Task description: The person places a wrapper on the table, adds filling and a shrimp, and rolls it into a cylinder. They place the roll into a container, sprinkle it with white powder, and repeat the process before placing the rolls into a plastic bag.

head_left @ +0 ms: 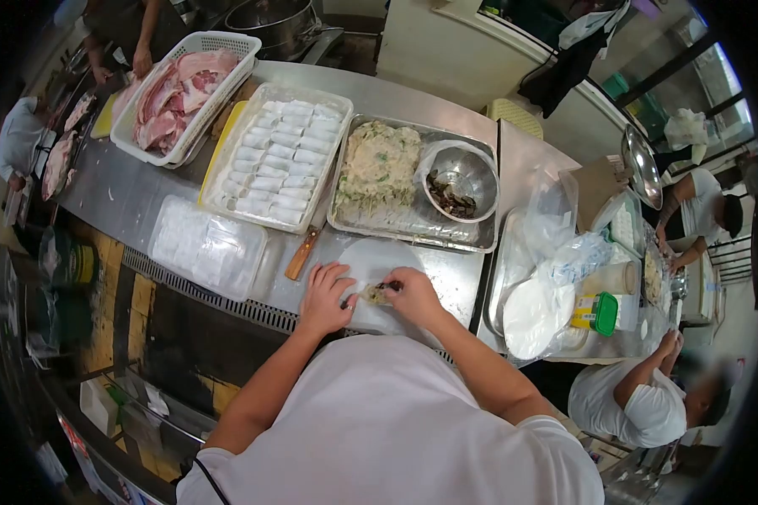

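In front of me lies a thin, pale round wrapper [381, 263] on the steel table, with a small heap of pale filling [374, 295] on it. My right hand [414, 296] pinches a dark strip [391, 286] at the heap. Opposite it, my left hand [324, 296] rests at the wrapper's left side, fingers apart; a small dark bit shows by its thumb. Beyond my hands, a metal tray [413, 239] bears a pale mince mixture [382, 156] flecked with green. On that tray stands a steel bowl [482, 172] with dark strips inside.
Rows of white rolls fill a plastic tray [345, 103]. A clear-lidded container [208, 246] and a wooden-handled knife [301, 254] lie nearer. Raw meat sits in a white basket [251, 46]. Right are plastic bags [556, 210] and a green-lidded tub [602, 313]. Other people work left and right.
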`<state>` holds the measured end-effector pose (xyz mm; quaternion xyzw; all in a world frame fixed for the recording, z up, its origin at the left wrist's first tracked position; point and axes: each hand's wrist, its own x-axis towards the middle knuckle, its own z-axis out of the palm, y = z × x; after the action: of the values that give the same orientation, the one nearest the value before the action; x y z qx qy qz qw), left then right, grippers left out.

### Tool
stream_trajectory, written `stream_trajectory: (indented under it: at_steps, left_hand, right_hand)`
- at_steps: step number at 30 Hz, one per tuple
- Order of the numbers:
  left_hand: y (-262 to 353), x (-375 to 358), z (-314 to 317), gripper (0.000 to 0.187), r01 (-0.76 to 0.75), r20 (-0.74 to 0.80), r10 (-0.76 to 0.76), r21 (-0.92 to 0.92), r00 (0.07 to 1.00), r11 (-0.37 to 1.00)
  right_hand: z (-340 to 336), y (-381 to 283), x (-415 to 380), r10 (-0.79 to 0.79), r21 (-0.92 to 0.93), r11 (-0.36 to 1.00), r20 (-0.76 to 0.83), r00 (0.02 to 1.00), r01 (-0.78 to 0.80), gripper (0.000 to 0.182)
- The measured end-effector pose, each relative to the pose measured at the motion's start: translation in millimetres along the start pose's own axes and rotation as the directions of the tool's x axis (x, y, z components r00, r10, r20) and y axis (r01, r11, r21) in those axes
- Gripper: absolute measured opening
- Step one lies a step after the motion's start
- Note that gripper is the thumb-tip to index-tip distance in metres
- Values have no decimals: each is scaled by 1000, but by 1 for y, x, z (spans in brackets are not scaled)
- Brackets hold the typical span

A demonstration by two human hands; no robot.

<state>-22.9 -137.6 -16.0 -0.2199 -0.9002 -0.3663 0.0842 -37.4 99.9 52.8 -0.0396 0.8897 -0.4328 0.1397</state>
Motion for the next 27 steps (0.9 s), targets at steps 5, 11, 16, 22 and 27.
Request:
stream_trajectory:
  at_steps: [5,11,16,22,27]
  left_hand:
    - [0,0,-1,31,-7,-2,7,2,1000,1000]
    - [0,-1,0,30,-8,-5,8,-1,1000,1000]
    - [-8,-2,7,35,76,-58,-81,-87,995,993]
    - [-1,20,5,39,334,-49,-332,59,942,941]
    - [-5,39,0,24,393,107,-407,127,907,911]
  right_hand:
    - [13,3,-12,-188,-345,926,-63,980,155,16]
    - [30,30,-4,-318,-408,863,25,948,300,16]
    - [20,24,-15,-340,-435,860,-98,935,267,16]
    - [-6,49,-13,189,-229,931,-367,911,-286,27]
    - [6,56,-12,348,-7,930,-293,890,-366,25]
